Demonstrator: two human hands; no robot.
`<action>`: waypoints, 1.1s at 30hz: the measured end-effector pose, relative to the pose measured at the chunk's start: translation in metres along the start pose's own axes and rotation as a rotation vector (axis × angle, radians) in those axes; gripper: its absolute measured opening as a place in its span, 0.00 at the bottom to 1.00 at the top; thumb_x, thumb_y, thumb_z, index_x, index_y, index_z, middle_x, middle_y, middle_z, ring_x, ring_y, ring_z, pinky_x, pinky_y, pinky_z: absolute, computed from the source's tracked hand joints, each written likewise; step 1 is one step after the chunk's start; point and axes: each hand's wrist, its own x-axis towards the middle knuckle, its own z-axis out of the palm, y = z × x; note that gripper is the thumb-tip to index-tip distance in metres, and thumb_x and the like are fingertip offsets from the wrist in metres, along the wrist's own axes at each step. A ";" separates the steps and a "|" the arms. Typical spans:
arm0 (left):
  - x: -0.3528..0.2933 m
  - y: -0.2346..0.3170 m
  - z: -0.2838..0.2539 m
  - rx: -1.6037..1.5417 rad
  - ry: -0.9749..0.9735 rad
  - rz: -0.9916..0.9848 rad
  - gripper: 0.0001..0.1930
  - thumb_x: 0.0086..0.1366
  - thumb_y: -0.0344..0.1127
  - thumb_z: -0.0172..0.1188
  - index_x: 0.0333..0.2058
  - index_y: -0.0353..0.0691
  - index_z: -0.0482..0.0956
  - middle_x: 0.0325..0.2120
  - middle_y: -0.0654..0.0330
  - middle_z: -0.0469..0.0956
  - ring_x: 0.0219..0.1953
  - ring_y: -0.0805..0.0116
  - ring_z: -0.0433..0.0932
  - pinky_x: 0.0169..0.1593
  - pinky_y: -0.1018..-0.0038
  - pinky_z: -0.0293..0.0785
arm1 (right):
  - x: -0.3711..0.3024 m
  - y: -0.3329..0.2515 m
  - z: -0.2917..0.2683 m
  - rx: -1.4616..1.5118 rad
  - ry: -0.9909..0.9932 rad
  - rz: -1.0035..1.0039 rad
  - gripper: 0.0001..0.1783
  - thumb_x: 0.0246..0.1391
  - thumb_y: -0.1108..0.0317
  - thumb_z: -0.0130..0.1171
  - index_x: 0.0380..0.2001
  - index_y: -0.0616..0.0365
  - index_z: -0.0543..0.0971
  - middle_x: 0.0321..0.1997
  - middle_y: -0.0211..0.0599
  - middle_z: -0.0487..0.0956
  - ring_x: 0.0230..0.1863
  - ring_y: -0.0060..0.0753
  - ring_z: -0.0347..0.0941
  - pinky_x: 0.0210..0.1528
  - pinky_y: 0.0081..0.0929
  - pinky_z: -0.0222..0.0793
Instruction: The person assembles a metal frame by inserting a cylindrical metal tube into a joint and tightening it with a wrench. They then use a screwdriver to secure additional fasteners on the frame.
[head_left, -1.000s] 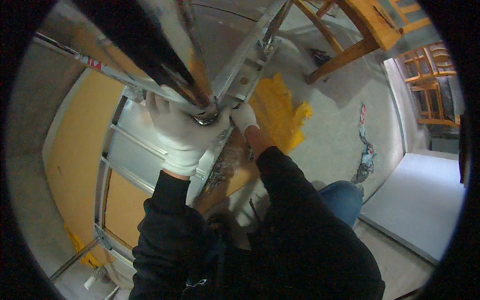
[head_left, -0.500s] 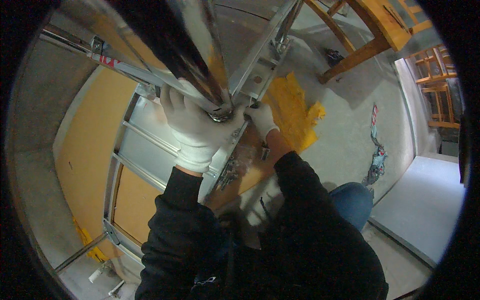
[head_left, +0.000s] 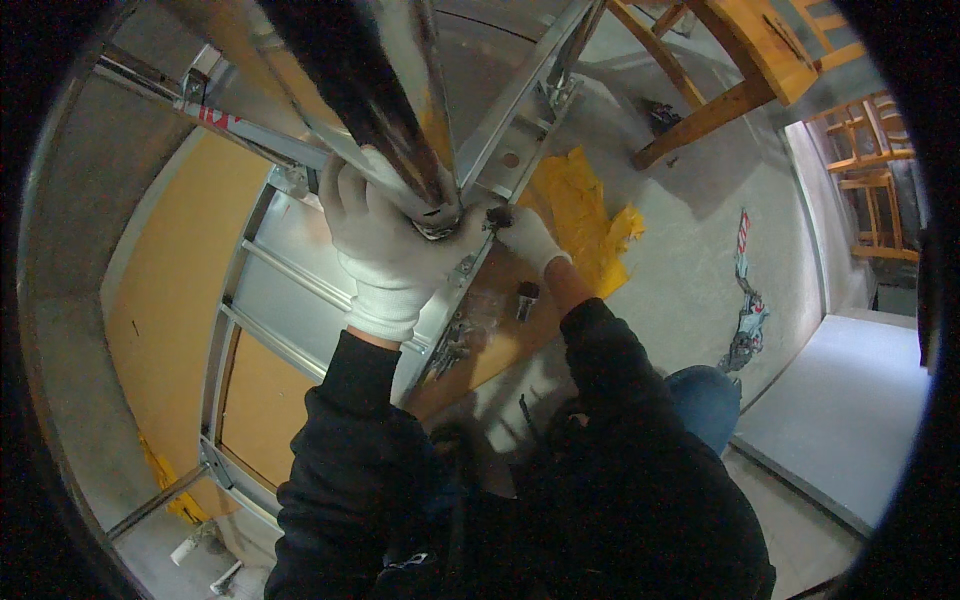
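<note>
My left hand (head_left: 385, 228), in a white knit glove, is closed around the lower end of a shiny metal post (head_left: 405, 120) that rises toward the top of the view. The post's end meets the corner of a metal frame (head_left: 290, 272) with crossbars. Just right of the post, my right hand (head_left: 528, 238), also gloved, pinches a small dark piece (head_left: 496, 217) against the frame's edge; its exact kind is too small to tell. Below the hands, loose metal hardware (head_left: 453, 350) lies by the frame on brown cardboard (head_left: 530, 345), with a small dark cylinder (head_left: 527, 300) nearby.
Crumpled yellow sheeting (head_left: 585, 225) lies beyond my right hand. A wooden chair (head_left: 715, 120) stands at the upper right, and a twisted strip of tape (head_left: 745, 320) is on the floor. A large pale panel (head_left: 845, 410) lies at the right.
My right wrist has turned and shifted slightly right, so the dark piece at its fingertips shows more. My left hand stays on the post.
</note>
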 end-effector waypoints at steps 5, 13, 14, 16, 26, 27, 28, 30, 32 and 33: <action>-0.005 -0.006 -0.002 0.006 -0.021 -0.027 0.39 0.35 0.51 0.73 0.47 0.39 0.71 0.40 0.51 0.70 0.51 0.40 0.64 0.54 0.51 0.62 | -0.008 -0.026 0.000 -0.266 0.085 -0.104 0.14 0.48 0.58 0.55 0.36 0.51 0.80 0.33 0.46 0.79 0.37 0.55 0.74 0.40 0.46 0.69; -0.001 -0.002 -0.004 -0.001 -0.029 -0.024 0.38 0.35 0.50 0.72 0.46 0.39 0.71 0.40 0.52 0.69 0.51 0.41 0.64 0.54 0.52 0.62 | -0.005 -0.042 -0.013 -0.277 0.085 -0.237 0.15 0.51 0.56 0.53 0.37 0.51 0.78 0.36 0.47 0.79 0.38 0.52 0.75 0.41 0.45 0.71; -0.002 -0.002 -0.004 -0.010 -0.034 -0.032 0.38 0.35 0.49 0.72 0.46 0.39 0.71 0.40 0.52 0.69 0.51 0.41 0.64 0.54 0.52 0.62 | -0.005 -0.046 -0.013 -0.291 0.122 -0.280 0.15 0.53 0.55 0.53 0.38 0.52 0.78 0.36 0.47 0.79 0.39 0.51 0.76 0.41 0.44 0.71; -0.005 -0.005 -0.003 -0.022 -0.047 -0.049 0.38 0.35 0.49 0.72 0.47 0.39 0.71 0.40 0.52 0.69 0.50 0.41 0.64 0.54 0.52 0.62 | -0.002 -0.055 -0.017 -0.288 0.080 -0.107 0.16 0.52 0.56 0.53 0.38 0.54 0.78 0.35 0.48 0.79 0.38 0.52 0.76 0.41 0.44 0.72; -0.006 -0.002 0.001 -0.077 -0.136 -0.133 0.38 0.36 0.50 0.73 0.46 0.39 0.71 0.39 0.52 0.70 0.49 0.42 0.65 0.54 0.52 0.61 | 0.000 -0.003 -0.004 -0.186 0.016 -0.133 0.16 0.52 0.56 0.52 0.37 0.54 0.79 0.33 0.49 0.79 0.38 0.53 0.76 0.40 0.46 0.71; -0.002 -0.002 -0.002 -0.031 -0.099 -0.072 0.38 0.36 0.50 0.73 0.47 0.38 0.71 0.39 0.52 0.70 0.49 0.42 0.65 0.54 0.52 0.61 | -0.001 -0.010 -0.002 -0.206 -0.004 -0.117 0.16 0.52 0.56 0.52 0.37 0.53 0.79 0.33 0.49 0.79 0.38 0.53 0.76 0.40 0.46 0.71; -0.001 -0.002 -0.005 0.015 -0.061 -0.010 0.38 0.36 0.50 0.73 0.47 0.38 0.71 0.39 0.52 0.70 0.49 0.42 0.65 0.54 0.52 0.60 | -0.005 -0.021 -0.003 -0.228 -0.021 -0.101 0.15 0.51 0.57 0.52 0.37 0.52 0.79 0.34 0.48 0.79 0.38 0.53 0.76 0.40 0.46 0.71; -0.002 -0.003 -0.005 0.002 -0.046 -0.016 0.38 0.36 0.49 0.73 0.47 0.38 0.71 0.40 0.52 0.69 0.49 0.42 0.65 0.54 0.52 0.60 | -0.010 -0.033 -0.004 -0.261 -0.025 -0.088 0.15 0.50 0.56 0.52 0.36 0.51 0.79 0.33 0.47 0.79 0.37 0.52 0.76 0.40 0.45 0.71; -0.002 -0.002 -0.004 -0.003 -0.029 -0.007 0.38 0.36 0.49 0.73 0.47 0.39 0.71 0.40 0.51 0.69 0.49 0.42 0.64 0.54 0.51 0.61 | -0.011 -0.035 -0.004 -0.283 0.002 -0.093 0.15 0.48 0.54 0.53 0.33 0.51 0.79 0.32 0.46 0.79 0.37 0.51 0.76 0.40 0.46 0.71; -0.001 -0.002 -0.003 0.001 -0.020 0.004 0.39 0.35 0.49 0.73 0.47 0.39 0.71 0.40 0.51 0.69 0.50 0.41 0.64 0.54 0.51 0.61 | -0.009 -0.031 -0.002 -0.317 0.008 -0.099 0.15 0.48 0.54 0.52 0.33 0.51 0.79 0.31 0.45 0.79 0.36 0.51 0.76 0.39 0.45 0.71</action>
